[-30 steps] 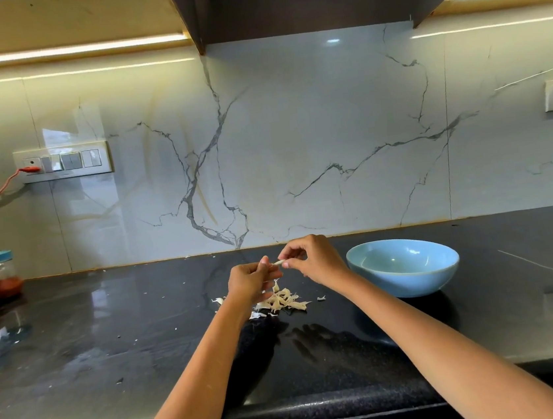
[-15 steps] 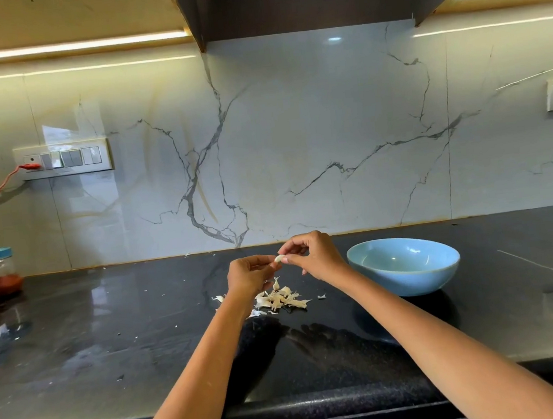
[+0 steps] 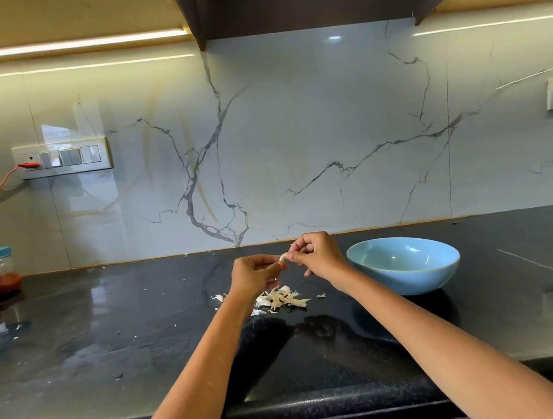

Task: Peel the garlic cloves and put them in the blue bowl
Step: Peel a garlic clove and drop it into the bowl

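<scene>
- Garlic clove (image 3: 283, 256) is sitting between our two hands, raised above the dark surface (image 3: 110, 331), just left of the blue bowl (image 3: 407, 277).
- We are pinching the clove with the left hand (image 3: 253, 275), its fingers curled around one end.
- We are working at the other end with the right hand (image 3: 314, 255), fingertips closed on the clove or its skin; which of the two is too small to tell.
- Papery peels (image 3: 280, 298) are lying in a heap on the surface directly below our hands, with smaller flakes scattered around it, so we judge that peeling is well under way.
- We are seeing no cloves in the part of the bowl's inside that shows; whether any are lying behind the near rim we cannot tell.
- We are judging that this clove is not yet finished, and that dropping it in the bowl is still to come.
</scene>
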